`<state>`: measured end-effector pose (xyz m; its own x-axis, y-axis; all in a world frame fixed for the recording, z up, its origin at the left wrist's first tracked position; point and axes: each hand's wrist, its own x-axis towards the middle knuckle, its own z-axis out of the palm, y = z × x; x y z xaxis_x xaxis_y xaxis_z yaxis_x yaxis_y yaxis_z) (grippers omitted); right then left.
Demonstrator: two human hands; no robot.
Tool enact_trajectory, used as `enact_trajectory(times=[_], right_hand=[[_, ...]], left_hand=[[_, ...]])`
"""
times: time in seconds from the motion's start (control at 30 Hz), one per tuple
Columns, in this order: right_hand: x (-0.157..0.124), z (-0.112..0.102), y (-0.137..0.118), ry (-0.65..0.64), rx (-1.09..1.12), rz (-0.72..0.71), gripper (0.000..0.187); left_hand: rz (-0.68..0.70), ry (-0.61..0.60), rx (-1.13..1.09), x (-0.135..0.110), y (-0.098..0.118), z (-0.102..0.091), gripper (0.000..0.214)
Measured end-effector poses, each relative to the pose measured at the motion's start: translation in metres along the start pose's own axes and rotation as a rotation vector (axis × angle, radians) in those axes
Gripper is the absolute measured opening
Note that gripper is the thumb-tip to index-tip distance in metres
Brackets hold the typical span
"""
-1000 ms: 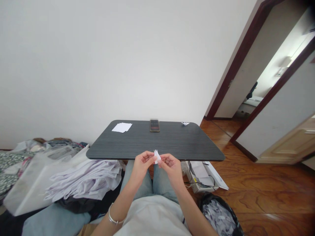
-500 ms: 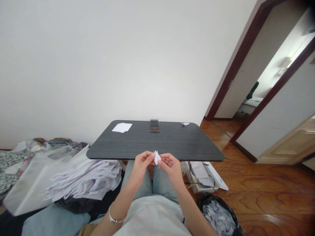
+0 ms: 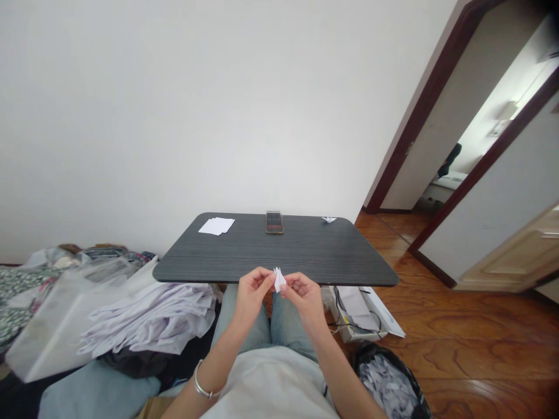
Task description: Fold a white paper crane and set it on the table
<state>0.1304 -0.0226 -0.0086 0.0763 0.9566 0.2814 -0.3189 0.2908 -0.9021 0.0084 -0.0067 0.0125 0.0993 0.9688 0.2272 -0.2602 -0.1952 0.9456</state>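
A small piece of folded white paper (image 3: 278, 280) with pointed tips is held between my two hands, just at the near edge of the dark table (image 3: 244, 256). My left hand (image 3: 253, 291) pinches its left side between thumb and fingers. On the other side, my right hand (image 3: 303, 293) grips it with thumb and forefinger, its other fingers curled. At the table's far right lies a folded paper crane (image 3: 329, 220). Several white paper sheets (image 3: 216, 226) are stacked at the far left.
A phone (image 3: 274, 222) lies at the table's back middle, by the wall. White cloth (image 3: 152, 320) and plastic bags are heaped on the left. Under the table's right side stands a box (image 3: 358, 314) with cables, near a black-lined bin (image 3: 388, 384) of paper scraps.
Both hands keep their hold on the folded paper, which has barely shifted. Nothing on the table has moved.
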Motion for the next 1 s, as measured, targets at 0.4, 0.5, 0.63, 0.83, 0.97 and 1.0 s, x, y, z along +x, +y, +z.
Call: enact_trajectory(times=[0.4, 0.5, 0.63, 0.83, 0.97, 1.0], right_hand=[[-0.0001, 0.0003, -0.0035, 0.001, -0.01, 0.008, 0.01], [-0.0001, 0.0002, -0.0032, 0.006, -0.015, 0.013, 0.011], [-0.0004, 0.0007, -0.0023, 0.019, -0.028, 0.012, 0.012], [-0.0005, 0.0005, -0.003, 0.009, -0.047, 0.016, 0.01], [-0.0002, -0.0002, -0.0027, 0.002, -0.057, 0.013, 0.011], [-0.0001, -0.0002, -0.0021, -0.001, -0.053, 0.014, 0.011]], left_hand=[[0.008, 0.035, 0.035, 0.0008, -0.0034, 0.0032, 0.019], [0.004, 0.018, 0.059, 0.0023, -0.0038, 0.002, 0.02], [0.02, 0.023, 0.089, 0.0036, -0.0053, 0.0013, 0.021], [0.048, 0.027, 0.062, 0.0008, -0.0048, 0.0045, 0.022], [0.024, 0.005, 0.052, 0.0015, -0.003, 0.0046, 0.023], [0.028, 0.0, 0.058, 0.0021, -0.0029, 0.0041, 0.023]])
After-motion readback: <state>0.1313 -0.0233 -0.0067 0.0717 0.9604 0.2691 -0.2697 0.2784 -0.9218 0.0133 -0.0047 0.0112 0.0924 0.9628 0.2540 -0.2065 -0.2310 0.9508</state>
